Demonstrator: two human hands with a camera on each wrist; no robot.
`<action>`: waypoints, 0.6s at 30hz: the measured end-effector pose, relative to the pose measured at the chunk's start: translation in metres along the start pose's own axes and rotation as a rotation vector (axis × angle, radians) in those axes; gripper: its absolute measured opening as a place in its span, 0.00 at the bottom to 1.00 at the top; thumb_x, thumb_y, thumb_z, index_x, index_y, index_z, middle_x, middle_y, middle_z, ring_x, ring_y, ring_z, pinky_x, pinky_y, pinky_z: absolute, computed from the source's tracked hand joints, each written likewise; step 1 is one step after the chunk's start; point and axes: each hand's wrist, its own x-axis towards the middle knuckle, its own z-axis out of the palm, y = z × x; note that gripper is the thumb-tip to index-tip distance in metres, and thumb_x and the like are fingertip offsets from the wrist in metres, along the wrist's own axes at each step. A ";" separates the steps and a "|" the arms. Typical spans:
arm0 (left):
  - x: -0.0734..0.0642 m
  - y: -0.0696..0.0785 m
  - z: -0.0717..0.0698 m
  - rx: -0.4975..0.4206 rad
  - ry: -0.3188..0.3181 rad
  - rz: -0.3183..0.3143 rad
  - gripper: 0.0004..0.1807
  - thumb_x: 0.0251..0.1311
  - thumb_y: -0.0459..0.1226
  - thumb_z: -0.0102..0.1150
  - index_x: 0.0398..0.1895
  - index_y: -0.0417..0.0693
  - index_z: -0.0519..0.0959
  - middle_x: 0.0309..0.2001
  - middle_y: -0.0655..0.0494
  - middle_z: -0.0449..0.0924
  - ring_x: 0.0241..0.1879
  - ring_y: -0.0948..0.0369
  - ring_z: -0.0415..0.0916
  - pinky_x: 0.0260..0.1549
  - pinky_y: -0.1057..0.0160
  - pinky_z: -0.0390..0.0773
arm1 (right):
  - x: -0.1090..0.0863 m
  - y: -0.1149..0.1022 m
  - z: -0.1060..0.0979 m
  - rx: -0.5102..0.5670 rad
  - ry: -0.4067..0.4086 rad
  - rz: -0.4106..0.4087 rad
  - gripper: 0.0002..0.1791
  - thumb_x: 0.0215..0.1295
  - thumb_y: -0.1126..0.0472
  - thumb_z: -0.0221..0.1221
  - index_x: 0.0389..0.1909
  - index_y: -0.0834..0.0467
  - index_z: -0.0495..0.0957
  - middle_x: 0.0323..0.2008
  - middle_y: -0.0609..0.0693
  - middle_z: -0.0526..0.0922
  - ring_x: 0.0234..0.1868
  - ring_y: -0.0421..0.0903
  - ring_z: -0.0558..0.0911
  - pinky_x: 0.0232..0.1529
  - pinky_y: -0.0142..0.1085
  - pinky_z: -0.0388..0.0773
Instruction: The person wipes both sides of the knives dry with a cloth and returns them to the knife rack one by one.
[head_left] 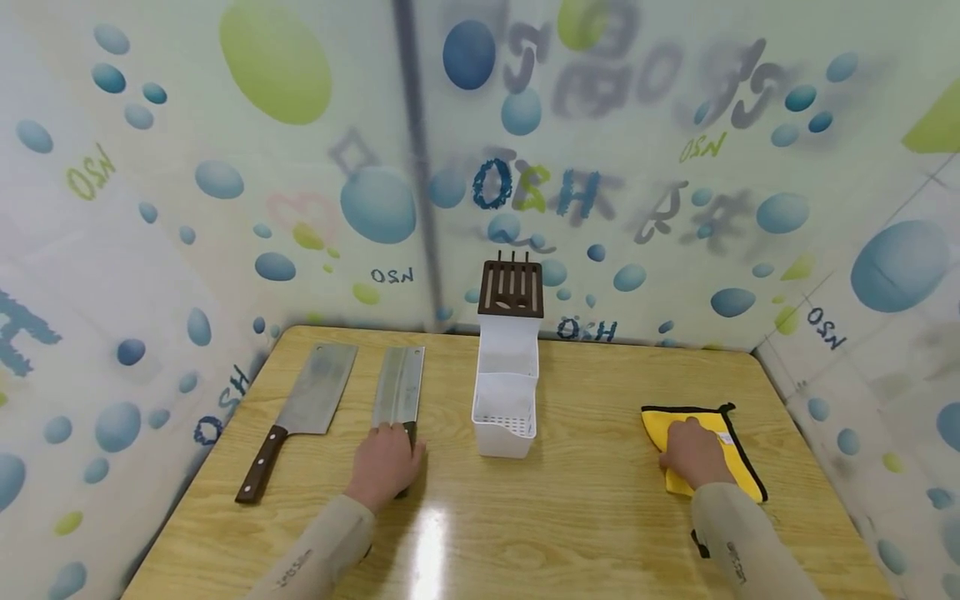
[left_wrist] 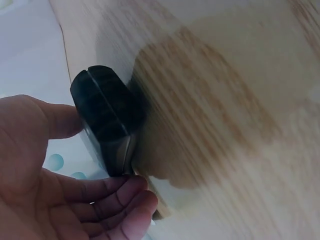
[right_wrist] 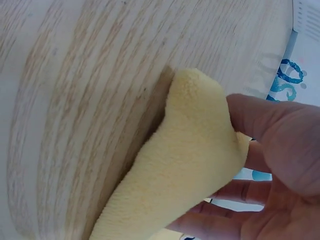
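My left hand (head_left: 385, 467) grips the dark handle of a cleaver (head_left: 400, 383), whose blade lies on the table and points away from me. In the left wrist view, the thumb lies on one side of the black handle (left_wrist: 107, 105) and the fingertips (left_wrist: 135, 192) on the other. Over on the right, my right hand (head_left: 693, 452) pinches a yellow cloth (head_left: 738, 454) with black edging. A fold of its fuzzy yellow fabric (right_wrist: 185, 145) stands raised between thumb and fingers in the right wrist view.
A second cleaver (head_left: 322, 387) with a brown riveted handle lies at the left. In the middle stands a white knife holder (head_left: 506, 350) with a brown slotted top. The wooden table (head_left: 585, 517) meets a patterned curtain wall (head_left: 645, 150) at its back edge.
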 end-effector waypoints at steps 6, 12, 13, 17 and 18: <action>-0.002 0.001 -0.001 -0.004 -0.002 -0.002 0.23 0.67 0.43 0.65 0.36 0.24 0.78 0.32 0.34 0.79 0.37 0.40 0.81 0.33 0.45 0.84 | 0.001 0.003 0.002 -0.008 0.031 -0.020 0.05 0.57 0.71 0.66 0.30 0.69 0.80 0.27 0.58 0.79 0.31 0.52 0.76 0.35 0.51 0.80; -0.002 0.002 0.003 0.024 -0.001 0.001 0.23 0.66 0.43 0.66 0.37 0.24 0.78 0.33 0.34 0.79 0.36 0.41 0.81 0.33 0.46 0.85 | -0.001 0.004 0.003 -0.013 0.044 -0.017 0.02 0.60 0.74 0.62 0.31 0.70 0.78 0.29 0.61 0.80 0.31 0.53 0.78 0.37 0.52 0.80; -0.002 0.002 0.003 0.026 0.002 -0.001 0.24 0.66 0.43 0.67 0.37 0.24 0.78 0.32 0.34 0.79 0.35 0.41 0.81 0.32 0.47 0.85 | -0.001 0.004 0.004 -0.014 0.048 -0.017 0.02 0.60 0.74 0.61 0.31 0.70 0.78 0.29 0.61 0.80 0.31 0.53 0.78 0.37 0.52 0.80; -0.001 0.002 0.006 0.022 0.012 -0.017 0.24 0.66 0.43 0.67 0.36 0.24 0.77 0.30 0.35 0.78 0.30 0.43 0.81 0.28 0.48 0.84 | -0.003 0.003 0.004 0.002 0.070 -0.009 0.02 0.59 0.74 0.61 0.31 0.71 0.78 0.28 0.60 0.80 0.29 0.52 0.77 0.36 0.52 0.80; -0.001 0.002 0.006 0.020 0.015 -0.022 0.23 0.66 0.43 0.67 0.36 0.24 0.77 0.30 0.36 0.78 0.29 0.44 0.81 0.27 0.48 0.84 | -0.003 0.003 0.003 0.008 0.073 -0.005 0.02 0.59 0.74 0.61 0.31 0.71 0.78 0.28 0.60 0.80 0.29 0.52 0.76 0.35 0.51 0.80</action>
